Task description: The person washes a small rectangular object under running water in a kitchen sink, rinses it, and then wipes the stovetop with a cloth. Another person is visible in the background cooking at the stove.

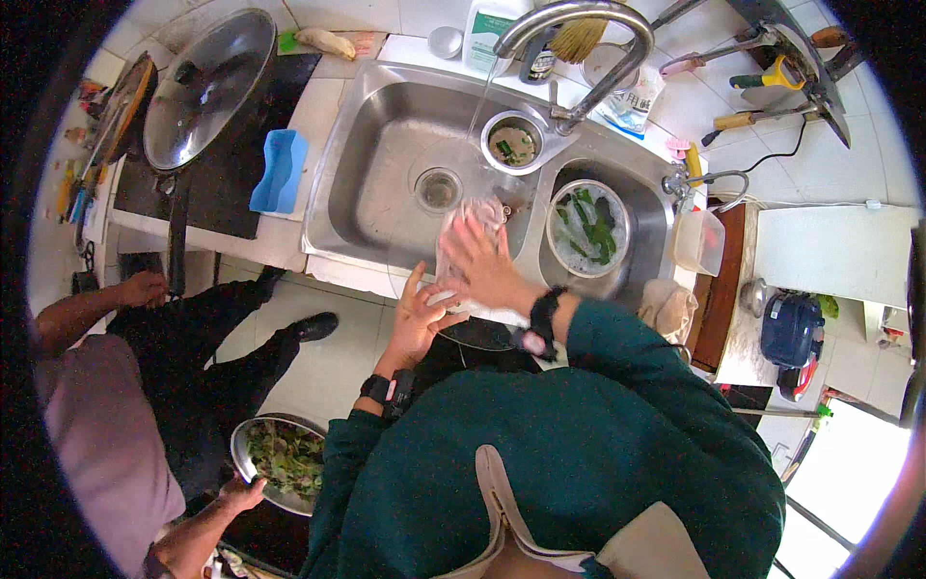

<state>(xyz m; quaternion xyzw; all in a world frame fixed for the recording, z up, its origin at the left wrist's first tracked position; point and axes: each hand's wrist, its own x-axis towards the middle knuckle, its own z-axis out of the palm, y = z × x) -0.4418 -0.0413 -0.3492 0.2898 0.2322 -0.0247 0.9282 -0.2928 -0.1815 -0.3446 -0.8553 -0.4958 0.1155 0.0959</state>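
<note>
A clear round lid or dish (414, 235) is tilted over the front of the large steel sink basin (362, 181), and the drain shows through it. The thumb and fingers of my left hand (423, 315) hold its near rim. With fingers spread, my right hand (481, 257) presses a thin pale cloth (450, 264) against the clear surface; the hand is partly blurred. Water (480, 101) runs from the curved tap (579, 11) into the basin beyond my hands. A metal pot (533, 163) with cloudy liquid and green pieces sits beside that stream.
In the smaller right basin stands a white bowl (623, 242) of green leaves in water. At left, a person's hand (148, 289) is at the handle of a lidded pan (213, 87); the other holds a bowl of greens (242, 463). A blue holder (278, 170) stands left of the sink.
</note>
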